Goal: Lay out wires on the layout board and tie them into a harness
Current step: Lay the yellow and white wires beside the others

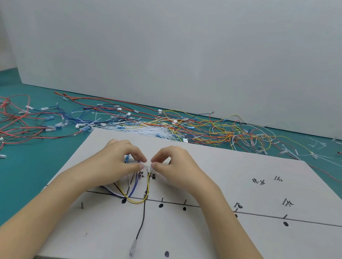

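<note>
Two hands at layout board (234, 177) | left hand (119, 162), right hand (174, 167): each grip pinched yellow wire (147, 189) end | advice, judged: seat terminal by its mark, slack taken up.

A pale grey layout board (207, 237) is lying flat on the teal surface, carrying a drawn line, black dots, handwritten marks and short upright pins. A small bundle of wires (133, 190), yellow, blue, black and white, is bending around the pins near the line. One black wire (141, 220) is trailing toward the near edge, ending in a clear sleeved terminal.
</note>
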Available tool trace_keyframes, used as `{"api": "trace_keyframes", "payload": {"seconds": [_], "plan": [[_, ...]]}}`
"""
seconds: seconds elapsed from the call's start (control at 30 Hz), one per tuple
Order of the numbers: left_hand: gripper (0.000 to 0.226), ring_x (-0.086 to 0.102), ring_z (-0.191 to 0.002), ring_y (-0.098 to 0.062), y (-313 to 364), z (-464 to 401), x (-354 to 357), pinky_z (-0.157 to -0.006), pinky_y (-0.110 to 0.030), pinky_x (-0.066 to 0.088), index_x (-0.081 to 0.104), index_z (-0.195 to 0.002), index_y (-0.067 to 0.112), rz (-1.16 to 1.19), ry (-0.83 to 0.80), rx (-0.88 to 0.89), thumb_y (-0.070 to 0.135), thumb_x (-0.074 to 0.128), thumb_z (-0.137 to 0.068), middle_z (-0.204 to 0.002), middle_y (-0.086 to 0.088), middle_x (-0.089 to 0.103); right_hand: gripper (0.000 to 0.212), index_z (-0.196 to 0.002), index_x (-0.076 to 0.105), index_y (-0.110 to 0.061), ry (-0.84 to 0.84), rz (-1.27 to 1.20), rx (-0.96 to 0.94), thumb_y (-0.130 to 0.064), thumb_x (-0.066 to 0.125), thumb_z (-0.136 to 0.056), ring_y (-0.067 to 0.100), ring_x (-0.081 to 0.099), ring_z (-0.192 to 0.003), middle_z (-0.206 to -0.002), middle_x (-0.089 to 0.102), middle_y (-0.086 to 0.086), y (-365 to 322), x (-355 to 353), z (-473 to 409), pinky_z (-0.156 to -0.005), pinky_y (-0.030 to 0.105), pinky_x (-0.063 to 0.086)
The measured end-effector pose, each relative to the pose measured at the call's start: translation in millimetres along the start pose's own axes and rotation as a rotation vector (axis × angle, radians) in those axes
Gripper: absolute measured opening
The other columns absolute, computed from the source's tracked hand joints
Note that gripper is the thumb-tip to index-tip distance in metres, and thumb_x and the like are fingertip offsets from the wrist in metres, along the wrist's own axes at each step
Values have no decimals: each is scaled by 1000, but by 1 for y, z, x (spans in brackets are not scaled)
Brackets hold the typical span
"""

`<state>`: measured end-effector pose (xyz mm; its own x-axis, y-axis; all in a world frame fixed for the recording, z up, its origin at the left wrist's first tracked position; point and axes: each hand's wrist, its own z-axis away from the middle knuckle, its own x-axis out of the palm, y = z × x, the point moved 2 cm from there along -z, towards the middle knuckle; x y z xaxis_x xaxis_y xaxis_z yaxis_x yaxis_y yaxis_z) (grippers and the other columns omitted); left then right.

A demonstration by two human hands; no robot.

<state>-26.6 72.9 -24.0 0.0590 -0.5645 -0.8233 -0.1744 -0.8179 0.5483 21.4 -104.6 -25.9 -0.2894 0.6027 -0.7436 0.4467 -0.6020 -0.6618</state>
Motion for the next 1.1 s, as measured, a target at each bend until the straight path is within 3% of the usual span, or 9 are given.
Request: {"api": "trace_keyframes", "payload": {"seconds": [0.17, 0.3, 0.43, 0.63, 0.9, 1.1], "plan": [[10, 47, -109, -17, -1, 0, 0, -97, -40, 41, 66, -92, 45, -6, -5, -1, 36, 65, -89, -100, 14, 60, 7, -83, 67, -30, 37, -5, -7, -30, 62, -88, -3, 51, -72, -96, 63, -8, 0, -2, 0, -65, 23, 39], [12, 50, -105, -15, -1, 0, 1, -94, -36, 42, 67, -89, 44, 1, -12, 14, 33, 66, -90, -96, 14, 60, 13, -77, 70, -27, 8, -22, 13, -29, 63, -87, -7, 50, -55, -84, 69, -10, 1, -2, 1, -55, 19, 39], [10, 51, -100, -12, -1, -1, 3, -91, -35, 43, 72, -87, 40, 22, -14, 26, 31, 66, -89, -93, 12, 61, 11, -78, 70, -28, 27, -19, 8, -26, 63, -86, -12, 51, -56, -84, 68, -12, 0, -3, 1, -54, 15, 37], [9, 57, -89, -3, 0, 0, 2, -84, -31, 47, 73, -83, 34, 44, -1, 23, 26, 70, -87, -89, 10, 65, 16, -74, 68, -24, -23, -39, 14, -39, 74, -79, -8, 50, -54, -81, 68, -10, -1, -1, 4, -54, 17, 38], [15, 57, -83, 5, 1, 1, -1, -72, -14, 42, 74, -75, 33, -16, -12, 20, 19, 77, -78, -79, 15, 66, 10, -74, 69, -24, -34, 26, -8, -29, 76, -78, -1, 52, -68, -86, 61, -9, -5, 0, 5, -64, 20, 44], [19, 57, -85, -6, -4, 0, -9, -73, -20, 42, 73, -72, 34, -47, 33, 2, 16, 78, -77, -82, 8, 66, 8, -77, 69, -24, -8, 56, -22, -30, 74, -78, 1, 51, -77, -92, 55, -10, -5, 3, 5, -72, 27, 47]]}}
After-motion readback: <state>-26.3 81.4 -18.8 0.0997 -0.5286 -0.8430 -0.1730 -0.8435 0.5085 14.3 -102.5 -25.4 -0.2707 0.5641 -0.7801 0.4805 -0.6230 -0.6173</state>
